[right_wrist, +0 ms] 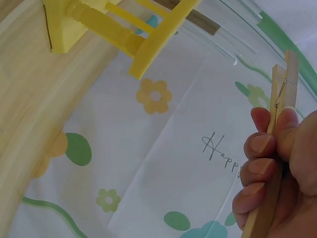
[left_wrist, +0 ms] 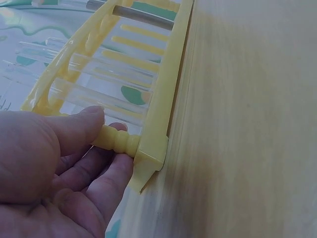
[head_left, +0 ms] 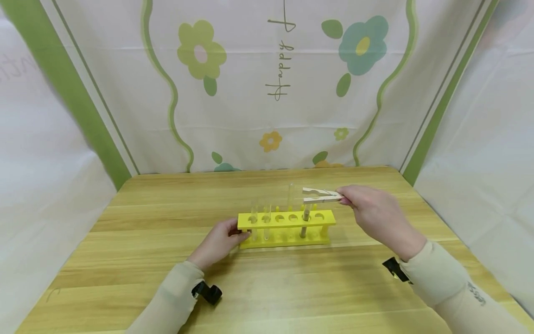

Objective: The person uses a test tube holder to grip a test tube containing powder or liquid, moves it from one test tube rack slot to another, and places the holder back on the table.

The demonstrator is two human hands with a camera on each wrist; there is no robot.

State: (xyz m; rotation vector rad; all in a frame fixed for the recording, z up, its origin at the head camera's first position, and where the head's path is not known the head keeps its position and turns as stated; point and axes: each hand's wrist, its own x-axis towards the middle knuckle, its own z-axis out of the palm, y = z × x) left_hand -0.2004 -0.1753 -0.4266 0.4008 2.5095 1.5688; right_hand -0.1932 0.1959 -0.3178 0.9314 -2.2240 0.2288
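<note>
A yellow test tube rack stands on the table. Its left end post is held between the thumb and fingers of my left hand. In my right hand is a wooden test tube clamp, its jaws spread apart. The clamp's tips are above and close to a test tube with dark grey-brown contents, upright in a right-hand hole; whether they touch it I cannot tell. Two clear tubes stand in the left holes. Another clear tube rises behind, over a rear peg.
The wooden table extends on all sides of the rack. A white cloth backdrop with printed flowers hangs behind its far edge, with white cloth at both sides. Black camera straps sit at both wrists.
</note>
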